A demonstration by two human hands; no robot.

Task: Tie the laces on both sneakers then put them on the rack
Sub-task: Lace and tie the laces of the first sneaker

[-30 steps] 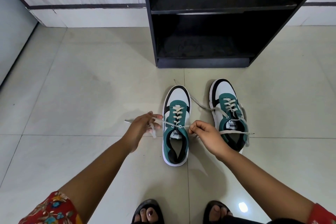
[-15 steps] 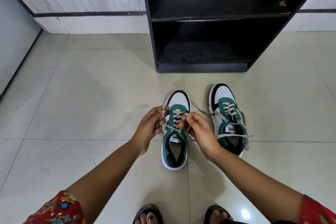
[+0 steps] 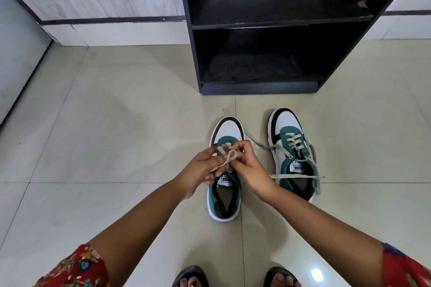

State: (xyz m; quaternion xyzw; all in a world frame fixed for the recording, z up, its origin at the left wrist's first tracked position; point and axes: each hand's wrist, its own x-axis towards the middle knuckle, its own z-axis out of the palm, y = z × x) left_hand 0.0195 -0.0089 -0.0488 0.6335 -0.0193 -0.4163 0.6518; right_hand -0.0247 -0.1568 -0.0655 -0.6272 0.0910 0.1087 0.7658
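Two green, white and black sneakers stand side by side on the tiled floor, toes toward the rack. Over the left sneaker (image 3: 225, 196), my left hand (image 3: 200, 170) and my right hand (image 3: 249, 168) meet, each pinching part of its beige lace (image 3: 229, 157), which forms a small loop between the fingers. The hands hide the lacing below. The right sneaker (image 3: 291, 154) stands untouched, its laces (image 3: 296, 176) loose and trailing across its opening and onto the floor. The black shoe rack (image 3: 258, 87) stands just beyond, both shelves bare.
My sandalled feet (image 3: 235, 278) show at the bottom edge. A pale wall with a dark stripe (image 3: 112, 20) runs behind the rack, and a grey panel (image 3: 16, 53) bounds the left. Open tile floor (image 3: 105, 135) spreads to the left of the sneakers.
My hands, which held the lace ends pulled wide apart, have come together over the left sneaker and now hold a small loop of lace between them.
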